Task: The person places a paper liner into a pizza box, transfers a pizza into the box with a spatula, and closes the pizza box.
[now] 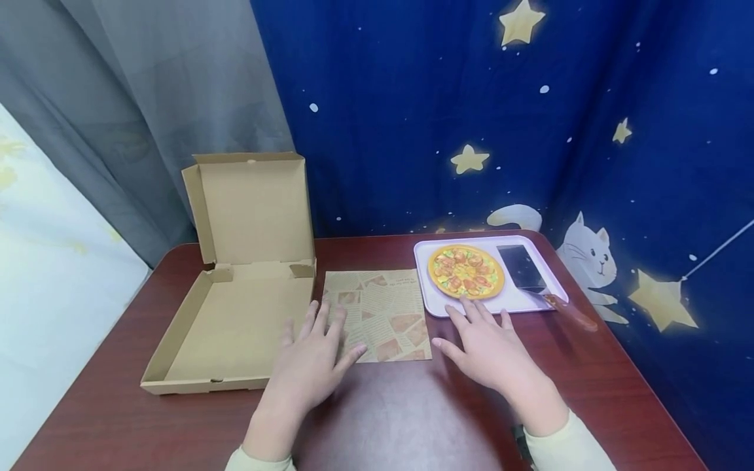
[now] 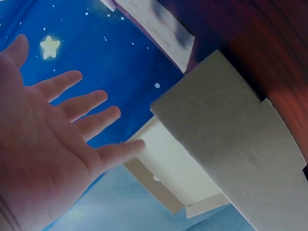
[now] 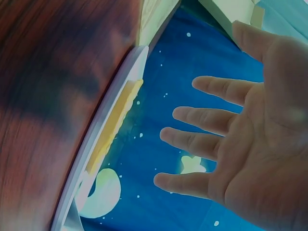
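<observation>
My left hand (image 1: 309, 360) is held over the near side of the table with its fingers spread, between the cardboard pizza box (image 1: 235, 327) and the printed paper sheet (image 1: 383, 320). Its palm holds nothing in the left wrist view. The box stands with its lid raised at the back. Fingers spread as well, my right hand (image 1: 491, 347) hovers near the front edge of the white tray (image 1: 438, 307). On that tray lie a round toy pizza (image 1: 466, 271) and a spatula (image 1: 521, 267), whose brown handle sticks out over the tray's right corner.
A dark red wooden table (image 1: 389, 418) carries everything. Behind it hangs a blue curtain (image 1: 400, 131) with stars and a cat, and a grey curtain (image 1: 194, 78) hangs at the left. The box lid rises close to the curtains.
</observation>
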Demonstrator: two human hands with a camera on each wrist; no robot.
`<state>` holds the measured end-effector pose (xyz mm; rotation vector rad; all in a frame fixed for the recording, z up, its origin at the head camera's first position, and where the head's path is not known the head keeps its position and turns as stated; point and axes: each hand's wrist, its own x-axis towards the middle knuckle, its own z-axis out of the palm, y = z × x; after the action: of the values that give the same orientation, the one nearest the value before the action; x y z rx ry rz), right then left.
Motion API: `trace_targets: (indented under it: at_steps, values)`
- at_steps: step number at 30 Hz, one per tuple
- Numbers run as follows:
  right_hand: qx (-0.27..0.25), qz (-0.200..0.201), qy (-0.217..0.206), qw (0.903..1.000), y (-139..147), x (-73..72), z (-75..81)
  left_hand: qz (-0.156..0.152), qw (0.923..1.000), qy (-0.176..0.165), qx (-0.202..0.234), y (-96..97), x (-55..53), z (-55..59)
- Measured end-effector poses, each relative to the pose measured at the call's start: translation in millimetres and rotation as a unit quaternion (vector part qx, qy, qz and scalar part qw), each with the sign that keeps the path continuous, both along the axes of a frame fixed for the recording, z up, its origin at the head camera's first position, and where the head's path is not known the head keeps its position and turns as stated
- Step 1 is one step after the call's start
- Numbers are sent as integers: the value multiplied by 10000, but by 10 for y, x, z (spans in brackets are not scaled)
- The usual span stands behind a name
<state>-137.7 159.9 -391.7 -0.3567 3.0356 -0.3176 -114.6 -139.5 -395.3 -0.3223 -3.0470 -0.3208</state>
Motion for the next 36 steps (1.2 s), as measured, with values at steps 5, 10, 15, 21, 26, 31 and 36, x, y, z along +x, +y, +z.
trace_targets:
  at_steps: [5, 10, 15, 21, 26, 31, 36]
  values:
    - [72, 56, 45, 9999, -11, 0, -30, -455, 9987, 226, 106, 81, 15, 22]
    - [132, 168, 158, 9996, -26, 20, -79, -708, 9967, -280, 286, 152, 47, 24]
    - [133, 192, 169, 9996, -41, 54, -113, -668, 9926, -998, 164, 165, 77, -13]
    - [115, 206, 129, 9996, -71, 81, -126, -518, 9920, -1143, 144, 142, 81, -45]
    - [60, 200, 32, 9998, -105, 107, -150, -394, 9911, -1267, 84, 113, 35, -154]
    - [108, 427, 62, 9990, -176, 129, -206, -154, 9909, -1337, -13, 62, -61, -581]
    - [203, 740, 223, 9968, -267, 155, -252, -168, 9903, -1341, -331, 38, -107, -847]
